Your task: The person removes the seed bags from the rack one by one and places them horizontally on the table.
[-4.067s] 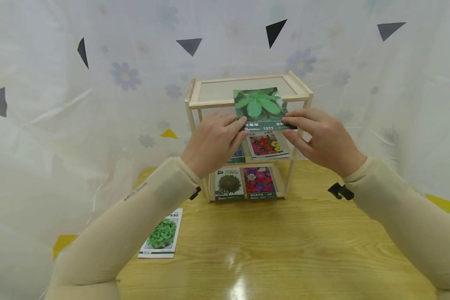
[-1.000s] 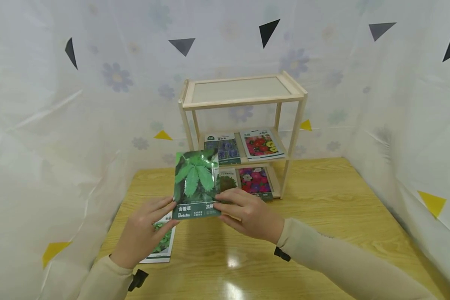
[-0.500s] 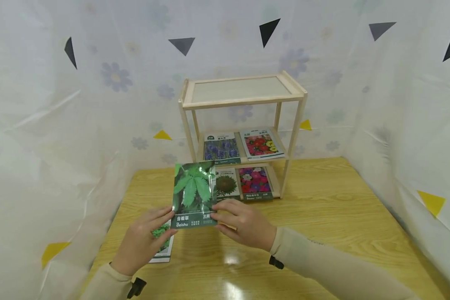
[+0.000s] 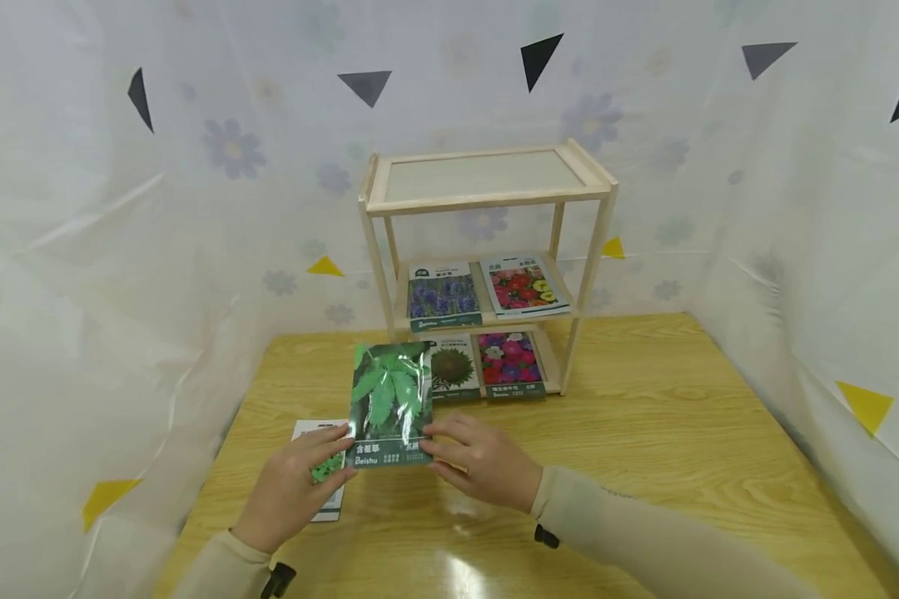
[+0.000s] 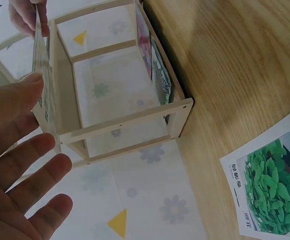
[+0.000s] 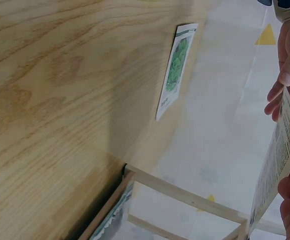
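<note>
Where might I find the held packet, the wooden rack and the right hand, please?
Held packet point(image 4: 391, 403), head view, leaf photo.
Wooden rack point(image 4: 487, 176), head view, top panel.
Right hand point(image 4: 484, 462), head view, back of hand.

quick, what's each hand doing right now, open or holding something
Left hand: holding the left edge of the green-leaf packet, near its bottom.
Right hand: holding the same packet's right edge, near its bottom.

Head view: bright, diffuse, light apparently from above. Glare spot on the table point(image 4: 607, 449) at bottom centre, white streaks on the glossy held packet point(image 4: 389, 399); its smallest print is mush. Wrist views dimmer, soft shadows across the wood. Rack point(image 4: 487, 175) frame bows slightly in right wrist view, wide-angle distortion.
</note>
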Available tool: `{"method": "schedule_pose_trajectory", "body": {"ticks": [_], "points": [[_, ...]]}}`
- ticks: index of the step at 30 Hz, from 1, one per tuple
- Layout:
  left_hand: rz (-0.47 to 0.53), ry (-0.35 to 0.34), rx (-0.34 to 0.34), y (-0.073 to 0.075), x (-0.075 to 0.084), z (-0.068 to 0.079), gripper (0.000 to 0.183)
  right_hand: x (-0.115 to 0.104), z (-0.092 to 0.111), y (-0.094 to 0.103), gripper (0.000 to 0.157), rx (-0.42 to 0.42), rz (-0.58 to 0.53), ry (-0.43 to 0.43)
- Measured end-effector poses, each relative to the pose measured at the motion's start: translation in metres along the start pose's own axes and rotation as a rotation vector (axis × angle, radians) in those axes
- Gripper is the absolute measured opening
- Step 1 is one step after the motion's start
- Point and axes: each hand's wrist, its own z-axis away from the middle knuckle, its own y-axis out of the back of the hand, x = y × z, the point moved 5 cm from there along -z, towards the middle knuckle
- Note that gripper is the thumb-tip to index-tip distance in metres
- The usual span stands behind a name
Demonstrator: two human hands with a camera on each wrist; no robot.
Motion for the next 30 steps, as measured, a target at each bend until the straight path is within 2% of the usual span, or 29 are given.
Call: {"method": "schedule_pose_trajectory", "body": {"ticks": [7, 19, 23, 30], "points": [[0.002, 0.011, -0.031, -0.01, -0.006, 0.005, 0.044, 0.001, 0.007, -0.012, 0.026, -0.02, 0.002, -0.004], [-0.016, 0.044, -0.079, -0.025, -0.017, 0.011, 0.043, 0.002, 0.015, -0.036, 0.026, -0.104, 0.016, -0.022], [-0.03, 0.11, -0.141, -0.032, -0.023, 0.013, 0.039, 0.003, 0.018, -0.044, 0.027, -0.132, -0.002, -0.038], [-0.042, 0.248, -0.321, -0.049, -0.033, 0.021, 0.034, 0.0, 0.025, -0.064, 0.027, -0.18, -0.017, -0.046]]}}
